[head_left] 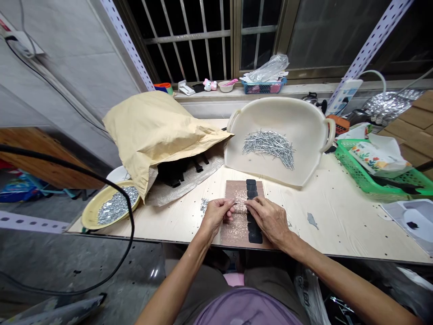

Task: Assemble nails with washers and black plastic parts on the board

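Where work stands: left hand (219,213) and right hand (269,217) pinch one thin silver metal pin (240,203) above a brown speckled rectangular board (233,234).
Flat black pads (255,237): lined up there; completion unclear.
White plastic basin (306,131): many loose silver pins (267,145) left.

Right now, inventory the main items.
table: 1, pale, centre
mat: 1, brown, table front
tabs: several, black, mat's right side
pin: 1, silver, over mat
tub: 1, white, table back
heaped pins: many, silver, in tub
sack: 1, tan, left of tub
bowl: 1, yellow, table's left end
bits: many, silver, in bowl
basket: 1, blue, windowsill
tray: 1, green, right
left hand: 1, bare, at pin
right hand: 1, bare, at pin
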Motion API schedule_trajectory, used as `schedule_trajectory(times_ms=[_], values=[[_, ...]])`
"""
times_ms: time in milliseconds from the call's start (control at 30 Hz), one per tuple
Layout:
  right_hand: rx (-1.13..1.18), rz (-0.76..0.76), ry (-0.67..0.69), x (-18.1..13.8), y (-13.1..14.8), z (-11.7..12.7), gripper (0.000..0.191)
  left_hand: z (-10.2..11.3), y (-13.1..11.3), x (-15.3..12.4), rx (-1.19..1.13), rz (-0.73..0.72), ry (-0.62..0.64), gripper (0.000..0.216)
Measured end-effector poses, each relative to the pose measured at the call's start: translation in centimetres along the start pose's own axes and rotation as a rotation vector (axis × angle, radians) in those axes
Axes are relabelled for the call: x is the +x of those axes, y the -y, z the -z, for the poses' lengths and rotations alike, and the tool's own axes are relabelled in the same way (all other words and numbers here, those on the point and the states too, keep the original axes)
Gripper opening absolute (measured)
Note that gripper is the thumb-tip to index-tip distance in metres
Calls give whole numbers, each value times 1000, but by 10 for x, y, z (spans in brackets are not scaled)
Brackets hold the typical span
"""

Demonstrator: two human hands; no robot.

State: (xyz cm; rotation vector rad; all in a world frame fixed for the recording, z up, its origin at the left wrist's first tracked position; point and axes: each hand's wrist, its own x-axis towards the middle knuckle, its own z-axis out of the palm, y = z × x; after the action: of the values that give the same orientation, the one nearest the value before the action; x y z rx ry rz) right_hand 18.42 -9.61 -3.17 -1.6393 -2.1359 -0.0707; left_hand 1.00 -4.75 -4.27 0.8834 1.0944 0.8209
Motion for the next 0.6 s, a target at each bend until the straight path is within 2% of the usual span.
schedule_trajectory(times_ms=[100,200,333,467,600], values=[[-22,-18,-22,3,-12,2,23,-2,0,0,35,-13,2,40],[-100,-57,-41,7,-33,2,22,-1,3,-1,138,-73,-54,44],[-152,-79,-44,17,-66,-6,23,-2,11,-4,364,-218,-143,39],[-129,-45,-29,33,-91,-18,22,-9,16,-4,522,-438,-198,27],[-118,61,-14,26,-99,-23,21,-14,21,-2,605,-500,-247,22]])
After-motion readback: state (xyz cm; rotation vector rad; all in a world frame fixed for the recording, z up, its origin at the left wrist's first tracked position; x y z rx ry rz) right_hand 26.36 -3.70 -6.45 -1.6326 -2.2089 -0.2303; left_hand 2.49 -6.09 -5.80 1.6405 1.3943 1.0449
